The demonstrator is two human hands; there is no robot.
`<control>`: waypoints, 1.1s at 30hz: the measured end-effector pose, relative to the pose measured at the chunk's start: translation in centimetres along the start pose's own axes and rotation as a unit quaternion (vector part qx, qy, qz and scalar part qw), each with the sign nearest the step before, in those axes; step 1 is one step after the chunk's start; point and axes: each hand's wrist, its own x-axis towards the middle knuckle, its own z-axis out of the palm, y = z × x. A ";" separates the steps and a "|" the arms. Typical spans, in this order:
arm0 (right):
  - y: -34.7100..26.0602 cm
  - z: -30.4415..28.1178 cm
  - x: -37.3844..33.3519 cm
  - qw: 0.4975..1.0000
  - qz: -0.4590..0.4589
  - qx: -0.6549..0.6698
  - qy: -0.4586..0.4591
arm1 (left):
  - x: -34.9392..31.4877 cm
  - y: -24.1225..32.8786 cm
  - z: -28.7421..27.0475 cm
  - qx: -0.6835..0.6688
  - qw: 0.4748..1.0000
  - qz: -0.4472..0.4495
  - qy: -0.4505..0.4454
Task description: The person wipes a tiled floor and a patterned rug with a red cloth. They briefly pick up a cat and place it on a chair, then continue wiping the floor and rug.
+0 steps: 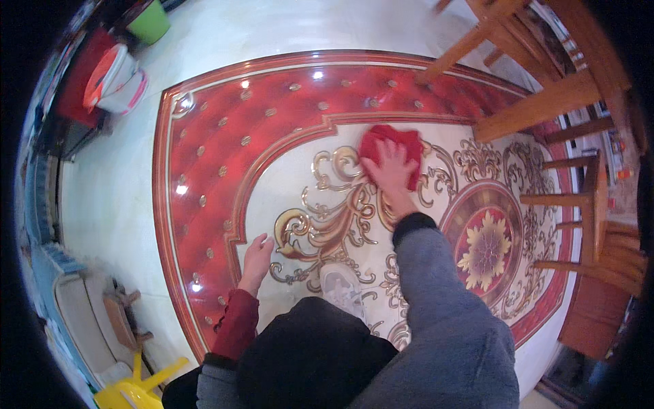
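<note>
My right hand lies with fingers spread on top of a bunched red cloth, pressing it against the patterned floor. The cloth sits on the white panel with gold scrollwork, close to its far red border. My left hand hovers nearer to me on the left, fingers loosely bent and a little apart, holding nothing. A red sleeve end shows at my left wrist, and a dark cuff with a grey sleeve on my right arm. My shoe stands on the panel between my arms.
Wooden chairs and other wooden furniture legs stand along the right. At the far left are a white bucket with a red item over its rim and a green bin. A yellow stool is at lower left.
</note>
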 end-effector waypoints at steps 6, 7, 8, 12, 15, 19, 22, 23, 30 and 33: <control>3.6 2.3 -8.1 0.994 0.108 -0.014 0.007 | 0.6 -8.2 -3.3 -0.089 0.982 -0.045 0.158; 1.9 3.1 -8.5 0.996 0.082 -0.038 0.007 | 1.1 -9.3 -4.5 -0.062 0.979 -0.039 0.192; 0.2 3.7 -9.4 0.996 0.065 -0.061 0.003 | 1.2 -10.4 -6.2 -0.068 0.972 -0.039 0.220; -10.1 5.9 -12.1 0.988 -0.139 -0.061 0.028 | -2.3 -13.0 -10.6 -0.194 0.938 -0.089 0.274; -18.3 6.4 -16.2 0.952 -0.306 -0.015 -0.013 | -5.6 -14.4 -11.9 -0.284 0.910 -0.115 0.280; -24.6 6.7 -24.8 0.843 -0.518 0.013 -0.142 | -9.5 -17.0 -10.6 -0.297 0.907 -0.119 0.273; -24.3 7.5 -32.0 0.656 -0.725 0.021 -0.209 | -12.6 -19.1 -8.5 -0.325 0.894 -0.153 0.267; -23.9 8.1 -33.2 0.563 -0.785 0.019 -0.257 | -13.6 -19.8 -8.1 -0.315 0.899 -0.157 0.262; -29.2 9.0 -29.9 0.609 -0.745 -0.010 -0.274 | -19.2 -28.6 -4.6 -0.216 0.901 -0.139 0.351; -29.4 6.1 -25.3 0.748 -0.617 0.192 -0.152 | -21.4 -31.0 -1.5 -0.099 0.929 -0.068 0.349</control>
